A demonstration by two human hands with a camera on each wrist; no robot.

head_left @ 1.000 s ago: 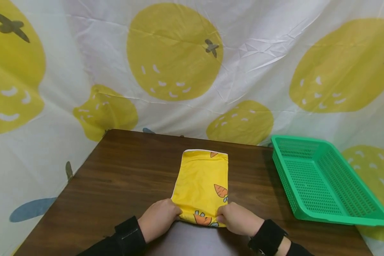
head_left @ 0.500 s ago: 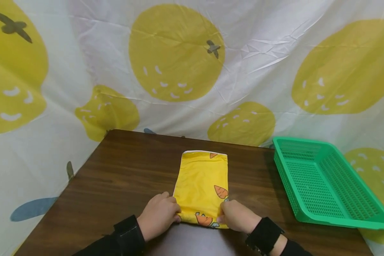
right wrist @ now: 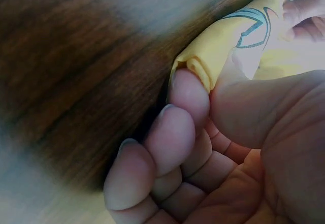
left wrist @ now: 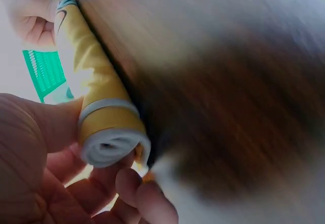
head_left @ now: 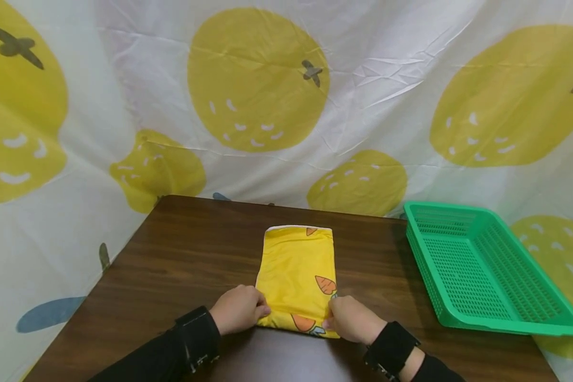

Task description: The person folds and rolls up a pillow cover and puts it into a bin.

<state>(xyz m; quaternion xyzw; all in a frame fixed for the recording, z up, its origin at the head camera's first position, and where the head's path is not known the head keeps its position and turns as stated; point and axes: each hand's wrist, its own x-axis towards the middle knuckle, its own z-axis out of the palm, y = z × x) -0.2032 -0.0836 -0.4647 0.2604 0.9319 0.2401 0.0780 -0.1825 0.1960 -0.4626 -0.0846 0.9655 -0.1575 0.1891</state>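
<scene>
A yellow cloth (head_left: pixel 296 270) with orange carrot prints lies folded on the table, its near edge rolled up. My left hand (head_left: pixel 239 309) holds the left end of that roll, and my right hand (head_left: pixel 355 320) pinches the right end. In the left wrist view the end of the cloth roll (left wrist: pixel 109 117) shows a pale spiral, with the thumb (left wrist: pixel 63 122) against its side and fingers curled beneath. The right wrist view has the rolled cloth (right wrist: pixel 218 46) between thumb and index finger, the other fingers curled beside the tabletop.
A green plastic basket (head_left: pixel 520 268) stands at the right of the dark wooden table (head_left: pixel 196 249). Behind and at the left hangs a white sheet (head_left: pixel 382 122) printed with large yellow fruits.
My left hand has loosened its fingers and taken hold of the roll's left end again. The cloth's near left corner has shifted slightly away from me. The right hand keeps its hold.
</scene>
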